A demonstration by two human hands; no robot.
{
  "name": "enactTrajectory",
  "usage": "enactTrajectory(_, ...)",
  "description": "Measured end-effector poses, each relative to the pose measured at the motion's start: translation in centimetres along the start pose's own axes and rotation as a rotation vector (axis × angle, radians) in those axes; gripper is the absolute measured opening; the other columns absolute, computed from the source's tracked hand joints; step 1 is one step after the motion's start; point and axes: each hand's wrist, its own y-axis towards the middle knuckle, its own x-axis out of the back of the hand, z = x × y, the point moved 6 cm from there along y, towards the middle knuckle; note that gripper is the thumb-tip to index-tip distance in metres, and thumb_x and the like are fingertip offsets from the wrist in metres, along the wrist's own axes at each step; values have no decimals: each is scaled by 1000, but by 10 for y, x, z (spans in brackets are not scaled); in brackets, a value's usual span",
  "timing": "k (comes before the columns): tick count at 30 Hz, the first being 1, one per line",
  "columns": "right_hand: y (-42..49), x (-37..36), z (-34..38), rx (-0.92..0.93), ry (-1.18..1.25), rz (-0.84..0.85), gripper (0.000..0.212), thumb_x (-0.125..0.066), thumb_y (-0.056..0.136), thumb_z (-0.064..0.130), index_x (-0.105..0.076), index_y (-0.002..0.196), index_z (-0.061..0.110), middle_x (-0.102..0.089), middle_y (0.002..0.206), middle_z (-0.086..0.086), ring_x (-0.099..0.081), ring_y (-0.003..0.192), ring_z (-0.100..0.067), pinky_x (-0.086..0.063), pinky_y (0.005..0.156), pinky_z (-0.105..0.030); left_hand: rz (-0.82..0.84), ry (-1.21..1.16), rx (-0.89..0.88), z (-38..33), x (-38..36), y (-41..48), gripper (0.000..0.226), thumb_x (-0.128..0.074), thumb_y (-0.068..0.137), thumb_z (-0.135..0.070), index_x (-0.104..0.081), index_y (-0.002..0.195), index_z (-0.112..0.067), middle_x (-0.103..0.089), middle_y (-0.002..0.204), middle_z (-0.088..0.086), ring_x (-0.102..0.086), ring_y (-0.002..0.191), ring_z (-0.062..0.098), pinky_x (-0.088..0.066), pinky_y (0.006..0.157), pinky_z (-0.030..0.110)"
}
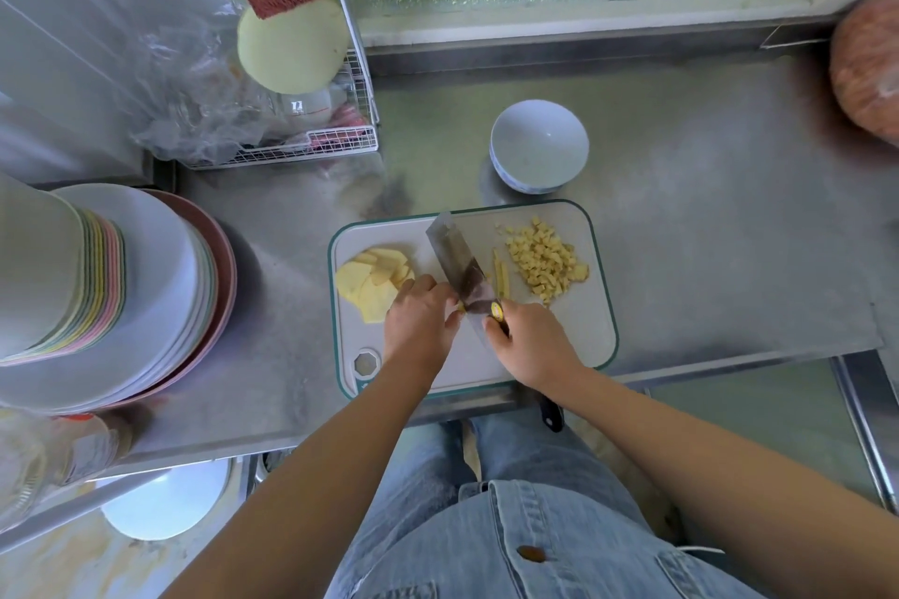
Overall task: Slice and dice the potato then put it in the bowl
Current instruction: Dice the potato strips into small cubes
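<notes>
Denim lap and both forearms fill the bottom, then you hit the hands over the cutting board point(599, 331). Right hand point(531, 346) is wrapped around the handle of the cleaver point(457, 260), blade pointing away and a bit left. Left hand point(417, 317) sits right against the flat of the blade with its fingers curled down. There's a sliver of yellow under the fingertips, but I honestly can't tell if it's actually pinching it.

Potato is in three stages. The thin slices point(372, 283) are fanned out just left of the left hand. A few strips point(501, 275) lie just past the right hand beside the blade, and the diced pile point(547, 262) is further out to the right of those.

Handling-wise, I'd guess the raw slices are stiff but wet and starchy, so they'll probably slide off each other when stacked. Best bet is pressing down from on top with the knuckles tucked. The cubes are light and scatter easily, so scooping them on the blade looks smarter than picking by hand.

Bowl point(537, 142) sits empty on the bench point(705, 234), just beyond the board's far edge.
</notes>
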Motion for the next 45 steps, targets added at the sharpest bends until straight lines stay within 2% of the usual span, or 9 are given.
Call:
enactTrajectory(3, 1, 24, -8, -1, 134, -68, 44, -52, 94, 20, -26, 58, 21, -31, 48, 5, -31, 45, -10, -23, 51, -31, -39, -20, -39, -1, 9, 0, 18, -66, 84, -30, -64, 97, -16, -61, 98, 2, -56, 93, 21, -49, 68, 33)
enactTrajectory(6, -1, 50, -25, -81, 289, -140, 47, -54, 93, 18, -23, 58, 18, -27, 47, 4, -28, 44, -14, -25, 50, -34, -80, 15, -199, -18, 18, 7, 14, -70, 81, -19, -66, 94, -16, -60, 96, 3, -57, 88, 23, -46, 59, 29)
enactTrajectory(11, -7, 73, -50, -218, 464, -167, 39, -51, 91, 20, -27, 63, 5, -33, 55, -11, -35, 50, -22, -39, 51, -44, 45, 314, -569, -67, 6, 35, 41, -82, 53, -3, -73, 88, -21, -61, 96, 6, -58, 83, 27, -45, 59, 29)
enactTrajectory(13, -9, 76, -55, -237, 483, -172, 38, -50, 91, 19, -29, 63, 3, -36, 53, -12, -37, 49, -22, -40, 52, -43, 137, 461, -644, -82, -1, 45, 41, -79, 59, -7, -72, 96, -23, -59, 103, 6, -55, 92, 28, -42, 65, 32)
enactTrajectory(18, -12, 71, -67, -284, 525, -147, 34, -52, 92, 22, -36, 65, 9, -41, 54, -11, -40, 47, -21, -39, 50, -35, 289, 683, -732, -96, -10, 57, 32, -56, 88, -19, -60, 119, -26, -48, 119, 2, -41, 112, 26, -35, 84, 32)
enactTrajectory(30, -5, 76, -77, -277, 552, -134, 38, -50, 91, 22, -34, 67, -2, -40, 54, -11, -40, 47, -22, -39, 48, -38, 334, 762, -773, -99, -17, 60, 35, -52, 89, -32, -53, 123, -22, -49, 122, 3, -42, 115, 24, -35, 87, 32)
enactTrajectory(34, -4, 78, -78, -263, 574, -144, 38, -50, 92, 20, -33, 68, -4, -38, 54, -12, -39, 47, -22, -36, 48, -34, 254, 465, -614, -91, -8, 65, 28, -55, 86, -35, -59, 108, -19, -58, 109, 0, -47, 106, 22, -38, 85, 30)
enactTrajectory(39, -4, 68, -73, -231, 544, -121, 38, -51, 91, 20, -31, 66, 0, -36, 54, -11, -38, 47, -22, -35, 49, -34, -128, -351, 41, -49, 35, 71, 16, -66, 81, -28, -61, 91, -17, -65, 81, -3, -59, 75, 16, -41, 65, 26)
enactTrajectory(45, -7, 24, -27, 49, 255, 40, 40, -49, 93, 21, -27, 60, 16, -31, 50, 2, -30, 47, -14, -22, 50, -30, -377, -636, 441, 4, 56, 55, 8, -57, 84, -27, -57, 87, -19, -70, 68, -6, -67, 70, 18, -55, 70, 37)
